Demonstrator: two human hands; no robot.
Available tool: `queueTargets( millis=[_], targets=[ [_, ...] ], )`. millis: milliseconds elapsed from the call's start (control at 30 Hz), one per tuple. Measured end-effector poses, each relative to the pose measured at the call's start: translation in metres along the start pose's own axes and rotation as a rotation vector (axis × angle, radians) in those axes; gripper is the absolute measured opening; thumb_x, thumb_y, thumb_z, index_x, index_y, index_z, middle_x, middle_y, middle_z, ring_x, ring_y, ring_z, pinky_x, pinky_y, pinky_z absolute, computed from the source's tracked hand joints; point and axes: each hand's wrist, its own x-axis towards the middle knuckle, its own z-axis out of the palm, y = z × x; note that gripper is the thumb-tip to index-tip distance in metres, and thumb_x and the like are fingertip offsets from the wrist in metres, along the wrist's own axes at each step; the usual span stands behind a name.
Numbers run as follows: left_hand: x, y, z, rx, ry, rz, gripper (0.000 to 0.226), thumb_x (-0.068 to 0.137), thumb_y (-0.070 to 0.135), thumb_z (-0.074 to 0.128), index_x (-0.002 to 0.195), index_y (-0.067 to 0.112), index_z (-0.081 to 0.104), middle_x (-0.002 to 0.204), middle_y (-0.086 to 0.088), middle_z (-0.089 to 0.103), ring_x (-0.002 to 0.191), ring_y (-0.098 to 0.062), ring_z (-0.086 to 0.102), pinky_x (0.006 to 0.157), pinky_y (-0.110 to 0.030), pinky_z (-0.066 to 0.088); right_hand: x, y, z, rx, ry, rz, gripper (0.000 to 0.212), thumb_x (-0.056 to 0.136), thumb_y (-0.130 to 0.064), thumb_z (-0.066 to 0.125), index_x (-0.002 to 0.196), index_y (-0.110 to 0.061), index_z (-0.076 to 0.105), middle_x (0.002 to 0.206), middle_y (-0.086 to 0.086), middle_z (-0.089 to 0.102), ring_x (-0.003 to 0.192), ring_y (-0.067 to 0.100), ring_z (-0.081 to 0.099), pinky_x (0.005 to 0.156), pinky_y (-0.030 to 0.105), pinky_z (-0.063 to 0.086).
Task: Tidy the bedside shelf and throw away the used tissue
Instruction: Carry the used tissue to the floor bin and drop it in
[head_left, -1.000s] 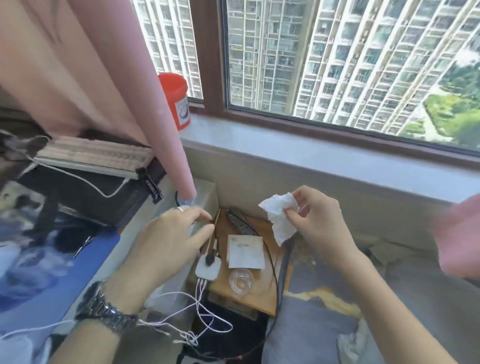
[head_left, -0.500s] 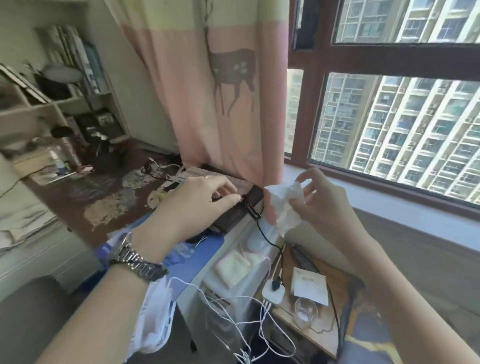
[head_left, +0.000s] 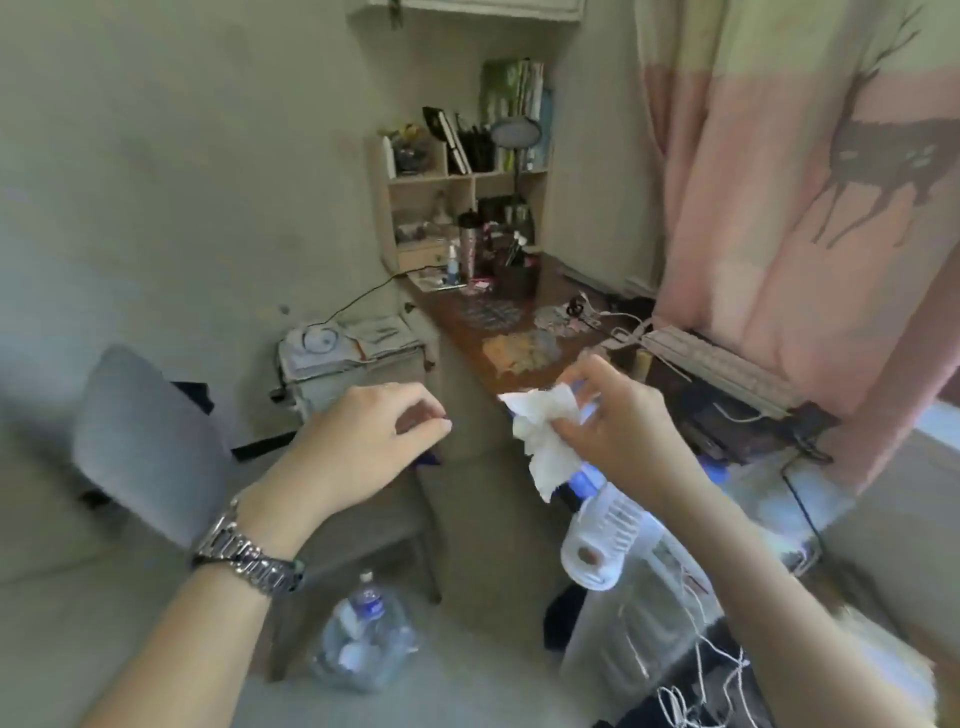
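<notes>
Since half a second ago my view has swung off the window and bedside shelf toward the desk (head_left: 467, 332), and both hands hang in the air before it. Nearest, below the desk's front edge, a clear bottle (head_left: 363, 639) sits on the floor. My left hand (head_left: 358, 447), with a watch (head_left: 244, 556) on its wrist, is loosely curled, fingertips close together, holding nothing I can see. My right hand (head_left: 618, 421) pinches the tissue (head_left: 545, 431) between thumb and fingers, just short of the desk. Beyond the desk stands a cubby (head_left: 462, 187).
</notes>
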Motion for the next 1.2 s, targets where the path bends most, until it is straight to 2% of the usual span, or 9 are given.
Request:
queueTargets(
  millis=[100,200,300,400,600,733,900,1067,1200],
  targets=[
    [-0.045,-0.059,-0.022,-0.004,0.057,-0.149,0.020,0.083,0.054,0.051,0.091,0.039,0.062,0.090,0.024,0.063,0.080,0.008,0.055,0.069,-0.026,0.047,0.002,-0.036,0.063,0.049,-0.139,-0.071,0.021,0.079,-0.019,0.069,0.096,-0.021,0.058,0.079,-0.008,0.060,0.061,0.001,0.053,0.053,0.009,0.037],
    [-0.085,-0.108,-0.027,0.054,0.116,-0.273,0.020,0.083,0.055,0.050,0.091,0.041,0.061,0.087,0.029,0.060,0.081,0.017,0.052,0.060,-0.016,0.038,0.002,-0.061,0.117,0.107,-0.260,-0.096,0.019,0.080,-0.017,0.067,0.096,-0.021,0.058,0.082,-0.004,0.062,0.069,0.014,0.058,0.058,0.021,0.044],
    [-0.111,-0.146,-0.015,0.055,0.120,-0.386,0.016,0.083,0.048,0.053,0.089,0.036,0.062,0.089,0.022,0.064,0.086,0.004,0.059,0.072,-0.031,0.050,0.001,-0.073,0.161,0.131,-0.373,-0.095,0.017,0.080,-0.014,0.064,0.094,-0.020,0.058,0.085,0.000,0.063,0.072,0.020,0.059,0.064,0.032,0.048],
    [-0.119,-0.173,0.000,0.009,0.097,-0.481,0.013,0.083,0.042,0.057,0.087,0.032,0.064,0.093,0.016,0.066,0.090,-0.007,0.062,0.082,-0.036,0.050,0.006,-0.070,0.198,0.141,-0.464,-0.076,0.018,0.080,-0.010,0.063,0.095,-0.017,0.058,0.088,0.004,0.063,0.074,0.023,0.058,0.065,0.034,0.050],
    [-0.098,-0.221,0.033,0.067,0.064,-0.619,0.021,0.084,0.050,0.052,0.097,0.036,0.061,0.103,0.019,0.066,0.100,-0.005,0.061,0.074,-0.024,0.041,0.030,-0.041,0.269,0.129,-0.561,0.008,0.019,0.079,-0.014,0.064,0.096,-0.020,0.061,0.089,-0.002,0.063,0.074,0.020,0.057,0.068,0.037,0.053],
    [-0.072,-0.246,0.060,0.046,-0.008,-0.685,0.022,0.087,0.047,0.050,0.102,0.036,0.061,0.107,0.015,0.065,0.103,-0.008,0.060,0.085,-0.029,0.046,0.043,-0.008,0.311,0.112,-0.585,0.107,0.011,0.078,-0.019,0.066,0.088,-0.023,0.063,0.084,-0.006,0.064,0.074,0.018,0.061,0.067,0.038,0.055],
    [-0.057,-0.286,0.099,-0.010,-0.030,-0.730,0.021,0.087,0.044,0.052,0.103,0.033,0.062,0.109,0.015,0.065,0.104,-0.008,0.060,0.085,-0.031,0.047,0.047,0.029,0.372,0.072,-0.610,0.194,0.010,0.077,-0.014,0.067,0.086,-0.017,0.065,0.088,0.000,0.064,0.072,0.020,0.059,0.067,0.035,0.053],
    [-0.052,-0.347,0.140,-0.026,-0.059,-0.772,0.021,0.088,0.040,0.052,0.105,0.031,0.062,0.108,0.014,0.066,0.104,-0.011,0.062,0.085,-0.035,0.049,0.035,0.061,0.458,0.059,-0.697,0.295,0.011,0.080,-0.012,0.065,0.089,-0.017,0.066,0.092,0.001,0.066,0.072,0.018,0.058,0.063,0.026,0.045],
    [-0.047,-0.407,0.187,0.029,-0.109,-0.776,0.024,0.086,0.042,0.049,0.105,0.034,0.060,0.106,0.015,0.067,0.098,-0.016,0.064,0.080,-0.035,0.050,0.021,0.097,0.538,0.031,-0.728,0.367,0.011,0.081,-0.015,0.064,0.091,-0.016,0.067,0.089,0.001,0.070,0.076,0.021,0.064,0.066,0.027,0.047]
  ],
)
